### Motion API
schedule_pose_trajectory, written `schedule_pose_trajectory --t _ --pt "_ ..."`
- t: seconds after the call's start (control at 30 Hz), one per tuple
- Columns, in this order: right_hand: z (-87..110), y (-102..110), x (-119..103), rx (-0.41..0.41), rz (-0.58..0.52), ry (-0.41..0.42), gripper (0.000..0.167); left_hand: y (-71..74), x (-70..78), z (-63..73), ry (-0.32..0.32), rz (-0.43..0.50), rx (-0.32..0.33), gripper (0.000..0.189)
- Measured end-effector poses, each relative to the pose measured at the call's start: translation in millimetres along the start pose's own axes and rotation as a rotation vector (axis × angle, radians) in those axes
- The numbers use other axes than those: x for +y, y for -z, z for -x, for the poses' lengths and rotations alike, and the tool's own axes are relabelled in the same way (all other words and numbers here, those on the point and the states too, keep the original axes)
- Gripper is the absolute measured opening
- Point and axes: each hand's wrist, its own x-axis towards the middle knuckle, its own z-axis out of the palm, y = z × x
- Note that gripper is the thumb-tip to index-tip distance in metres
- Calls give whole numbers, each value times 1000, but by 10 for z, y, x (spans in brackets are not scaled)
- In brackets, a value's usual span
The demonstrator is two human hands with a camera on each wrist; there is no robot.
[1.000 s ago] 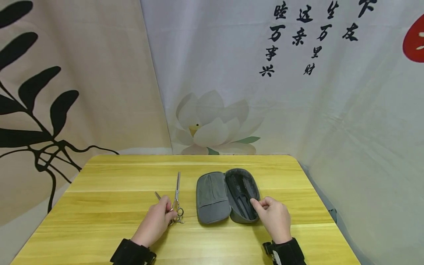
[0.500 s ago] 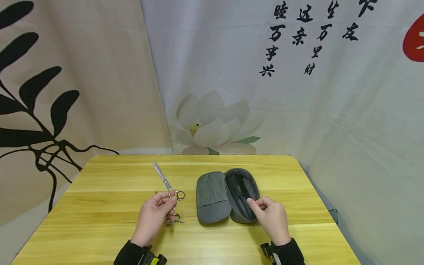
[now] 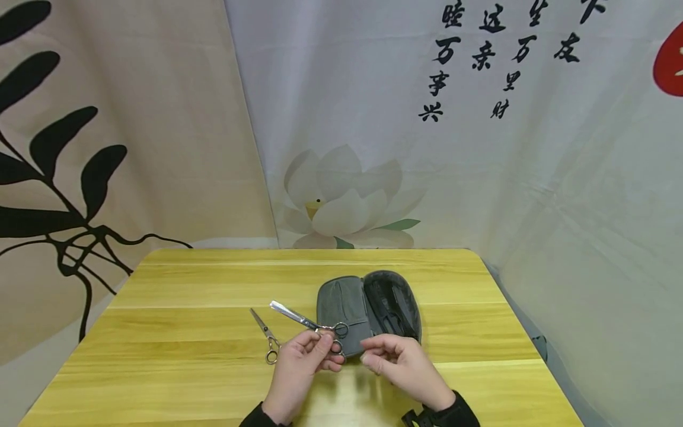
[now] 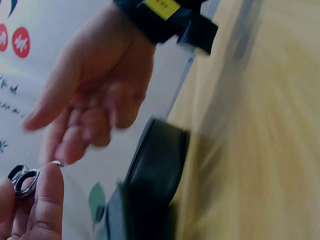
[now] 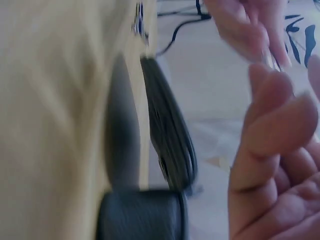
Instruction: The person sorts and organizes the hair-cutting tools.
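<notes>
My left hand (image 3: 305,360) pinches a pair of silver hairdressing scissors (image 3: 292,314) between thumb and fingers. They are raised above the table, blades pointing away to the left and finger rings toward the right hand. My right hand (image 3: 404,366) hovers just to the right of those rings, fingers loosely bent, holding nothing. In the left wrist view the scissors' rings (image 4: 26,184) show between the left fingers, apart from the right hand. A second pair of scissors (image 3: 262,326) lies on the table, left of the left hand.
A grey zip case (image 3: 341,296) lies unfolded behind the hands, with black items (image 3: 389,302) in its right half; the hands partly cover its near edge. Light wooden table (image 3: 160,356) runs up to a printed cloth backdrop (image 3: 347,118).
The left hand has lifted one pair of scissors off the table and carried it right, toward the case. The right hand has left the case's right half and moved left, near the scissors.
</notes>
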Motion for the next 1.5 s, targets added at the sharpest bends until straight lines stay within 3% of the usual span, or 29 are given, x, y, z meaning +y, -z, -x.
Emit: schedule_pose_trajectory --t 0.1,0.33,0.6,0.93,1.2,1.33,1.43,1.5 --pt "-1 -69 9 -81 -79 1 23 -114 -63 39 0 13 -23 39" --pt "-6 -147 21 -13 -68 48 12 -202 -132 99 -10 33 -39 39" --pt "-20 -196 73 -39 -10 183 8 -199 -132 115 -47 0 -36 38" --pt "-23 -206 87 61 62 103 14 -249 -142 74 -16 -46 17 31" --pt "-23 -206 116 125 74 135 13 -243 -164 83 0 -192 2 24" --pt "-31 -182 106 201 60 66 14 -212 -157 62 -39 -298 -16 23" --pt "-42 -153 89 283 -26 -30 17 -187 -161 41 -98 -371 52 23" --pt "-50 -137 76 337 -104 -90 19 -159 -170 31 -104 -398 127 27"
